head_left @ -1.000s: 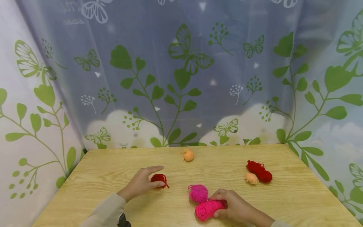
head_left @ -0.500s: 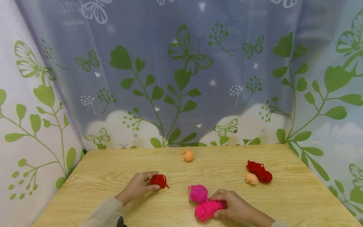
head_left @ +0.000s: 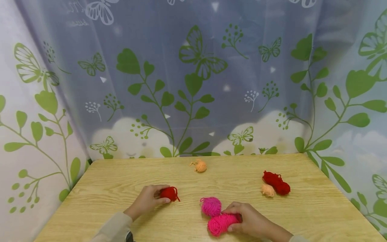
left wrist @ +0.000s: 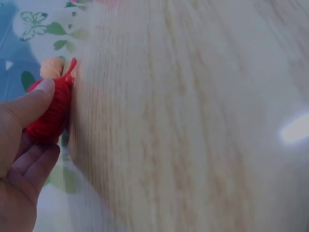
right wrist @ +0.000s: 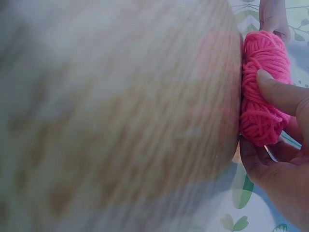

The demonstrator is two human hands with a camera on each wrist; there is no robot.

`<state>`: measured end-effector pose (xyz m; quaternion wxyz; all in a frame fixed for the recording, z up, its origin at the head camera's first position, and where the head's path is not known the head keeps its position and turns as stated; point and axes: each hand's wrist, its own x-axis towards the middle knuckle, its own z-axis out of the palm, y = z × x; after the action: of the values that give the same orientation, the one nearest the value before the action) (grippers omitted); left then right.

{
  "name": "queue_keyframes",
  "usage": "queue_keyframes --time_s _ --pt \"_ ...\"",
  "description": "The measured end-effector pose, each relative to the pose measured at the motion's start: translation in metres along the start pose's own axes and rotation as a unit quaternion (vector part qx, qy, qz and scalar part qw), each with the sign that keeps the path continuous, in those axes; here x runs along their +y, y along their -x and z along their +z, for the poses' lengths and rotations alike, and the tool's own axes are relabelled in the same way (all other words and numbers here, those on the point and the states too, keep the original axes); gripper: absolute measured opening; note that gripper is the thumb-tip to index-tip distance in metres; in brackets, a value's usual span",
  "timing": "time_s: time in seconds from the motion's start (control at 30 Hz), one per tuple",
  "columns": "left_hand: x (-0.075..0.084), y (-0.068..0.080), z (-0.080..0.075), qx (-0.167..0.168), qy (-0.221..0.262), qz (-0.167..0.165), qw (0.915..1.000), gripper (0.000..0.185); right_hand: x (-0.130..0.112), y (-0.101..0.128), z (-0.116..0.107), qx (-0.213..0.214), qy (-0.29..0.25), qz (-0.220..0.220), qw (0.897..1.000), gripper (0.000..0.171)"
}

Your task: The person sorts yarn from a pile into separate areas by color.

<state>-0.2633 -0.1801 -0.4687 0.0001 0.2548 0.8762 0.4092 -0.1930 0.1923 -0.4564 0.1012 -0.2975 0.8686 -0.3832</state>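
On the left of the table, my left hand (head_left: 148,199) grips a small red ball of yarn (head_left: 169,194) between thumb and fingers; a loose strand sticks out on its right side. The left wrist view shows the thumb across the red yarn (left wrist: 53,113). Nearer the front, my right hand (head_left: 249,218) holds a bright pink skein of yarn (head_left: 220,225) by its right end. In the right wrist view the thumb lies on the pink skein (right wrist: 263,96) and the fingers pass under it. A magenta ball of yarn (head_left: 211,206) sits right behind the pink skein, seemingly touching it.
A light orange ball of yarn (head_left: 200,166) lies near the back edge of the wooden table (head_left: 127,171). Over on the right rest a dark red skein (head_left: 276,183) and a small peach ball of yarn (head_left: 267,190), side by side. A printed curtain (head_left: 169,84) hangs behind the table.
My left hand has drawn back slightly and its fingers have closed round the red ball of yarn. The right hand and the pink skein stay where they were.
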Motion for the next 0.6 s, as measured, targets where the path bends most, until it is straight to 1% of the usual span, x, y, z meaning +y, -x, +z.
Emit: queue_keyframes --time_s 0.23,0.37,0.47,0.6 --pt "-0.001 0.0 0.001 0.005 -0.003 0.006 1.0 0.044 0.0 0.0 0.0 0.005 0.011 -0.005 1.0 0.046" --pt "-0.001 0.001 0.001 0.006 -0.007 0.008 0.9999 0.045 -0.003 0.0 -0.002 0.0 0.014 -0.005 1.0 0.048" --pt "-0.002 0.001 0.001 0.005 -0.011 0.007 0.9999 0.045 -0.004 0.0 -0.009 -0.006 0.009 -0.01 1.0 0.05" --pt "-0.003 0.001 0.001 0.004 -0.011 0.007 0.9999 0.044 -0.005 -0.002 -0.024 -0.004 -0.003 -0.024 1.0 0.052"
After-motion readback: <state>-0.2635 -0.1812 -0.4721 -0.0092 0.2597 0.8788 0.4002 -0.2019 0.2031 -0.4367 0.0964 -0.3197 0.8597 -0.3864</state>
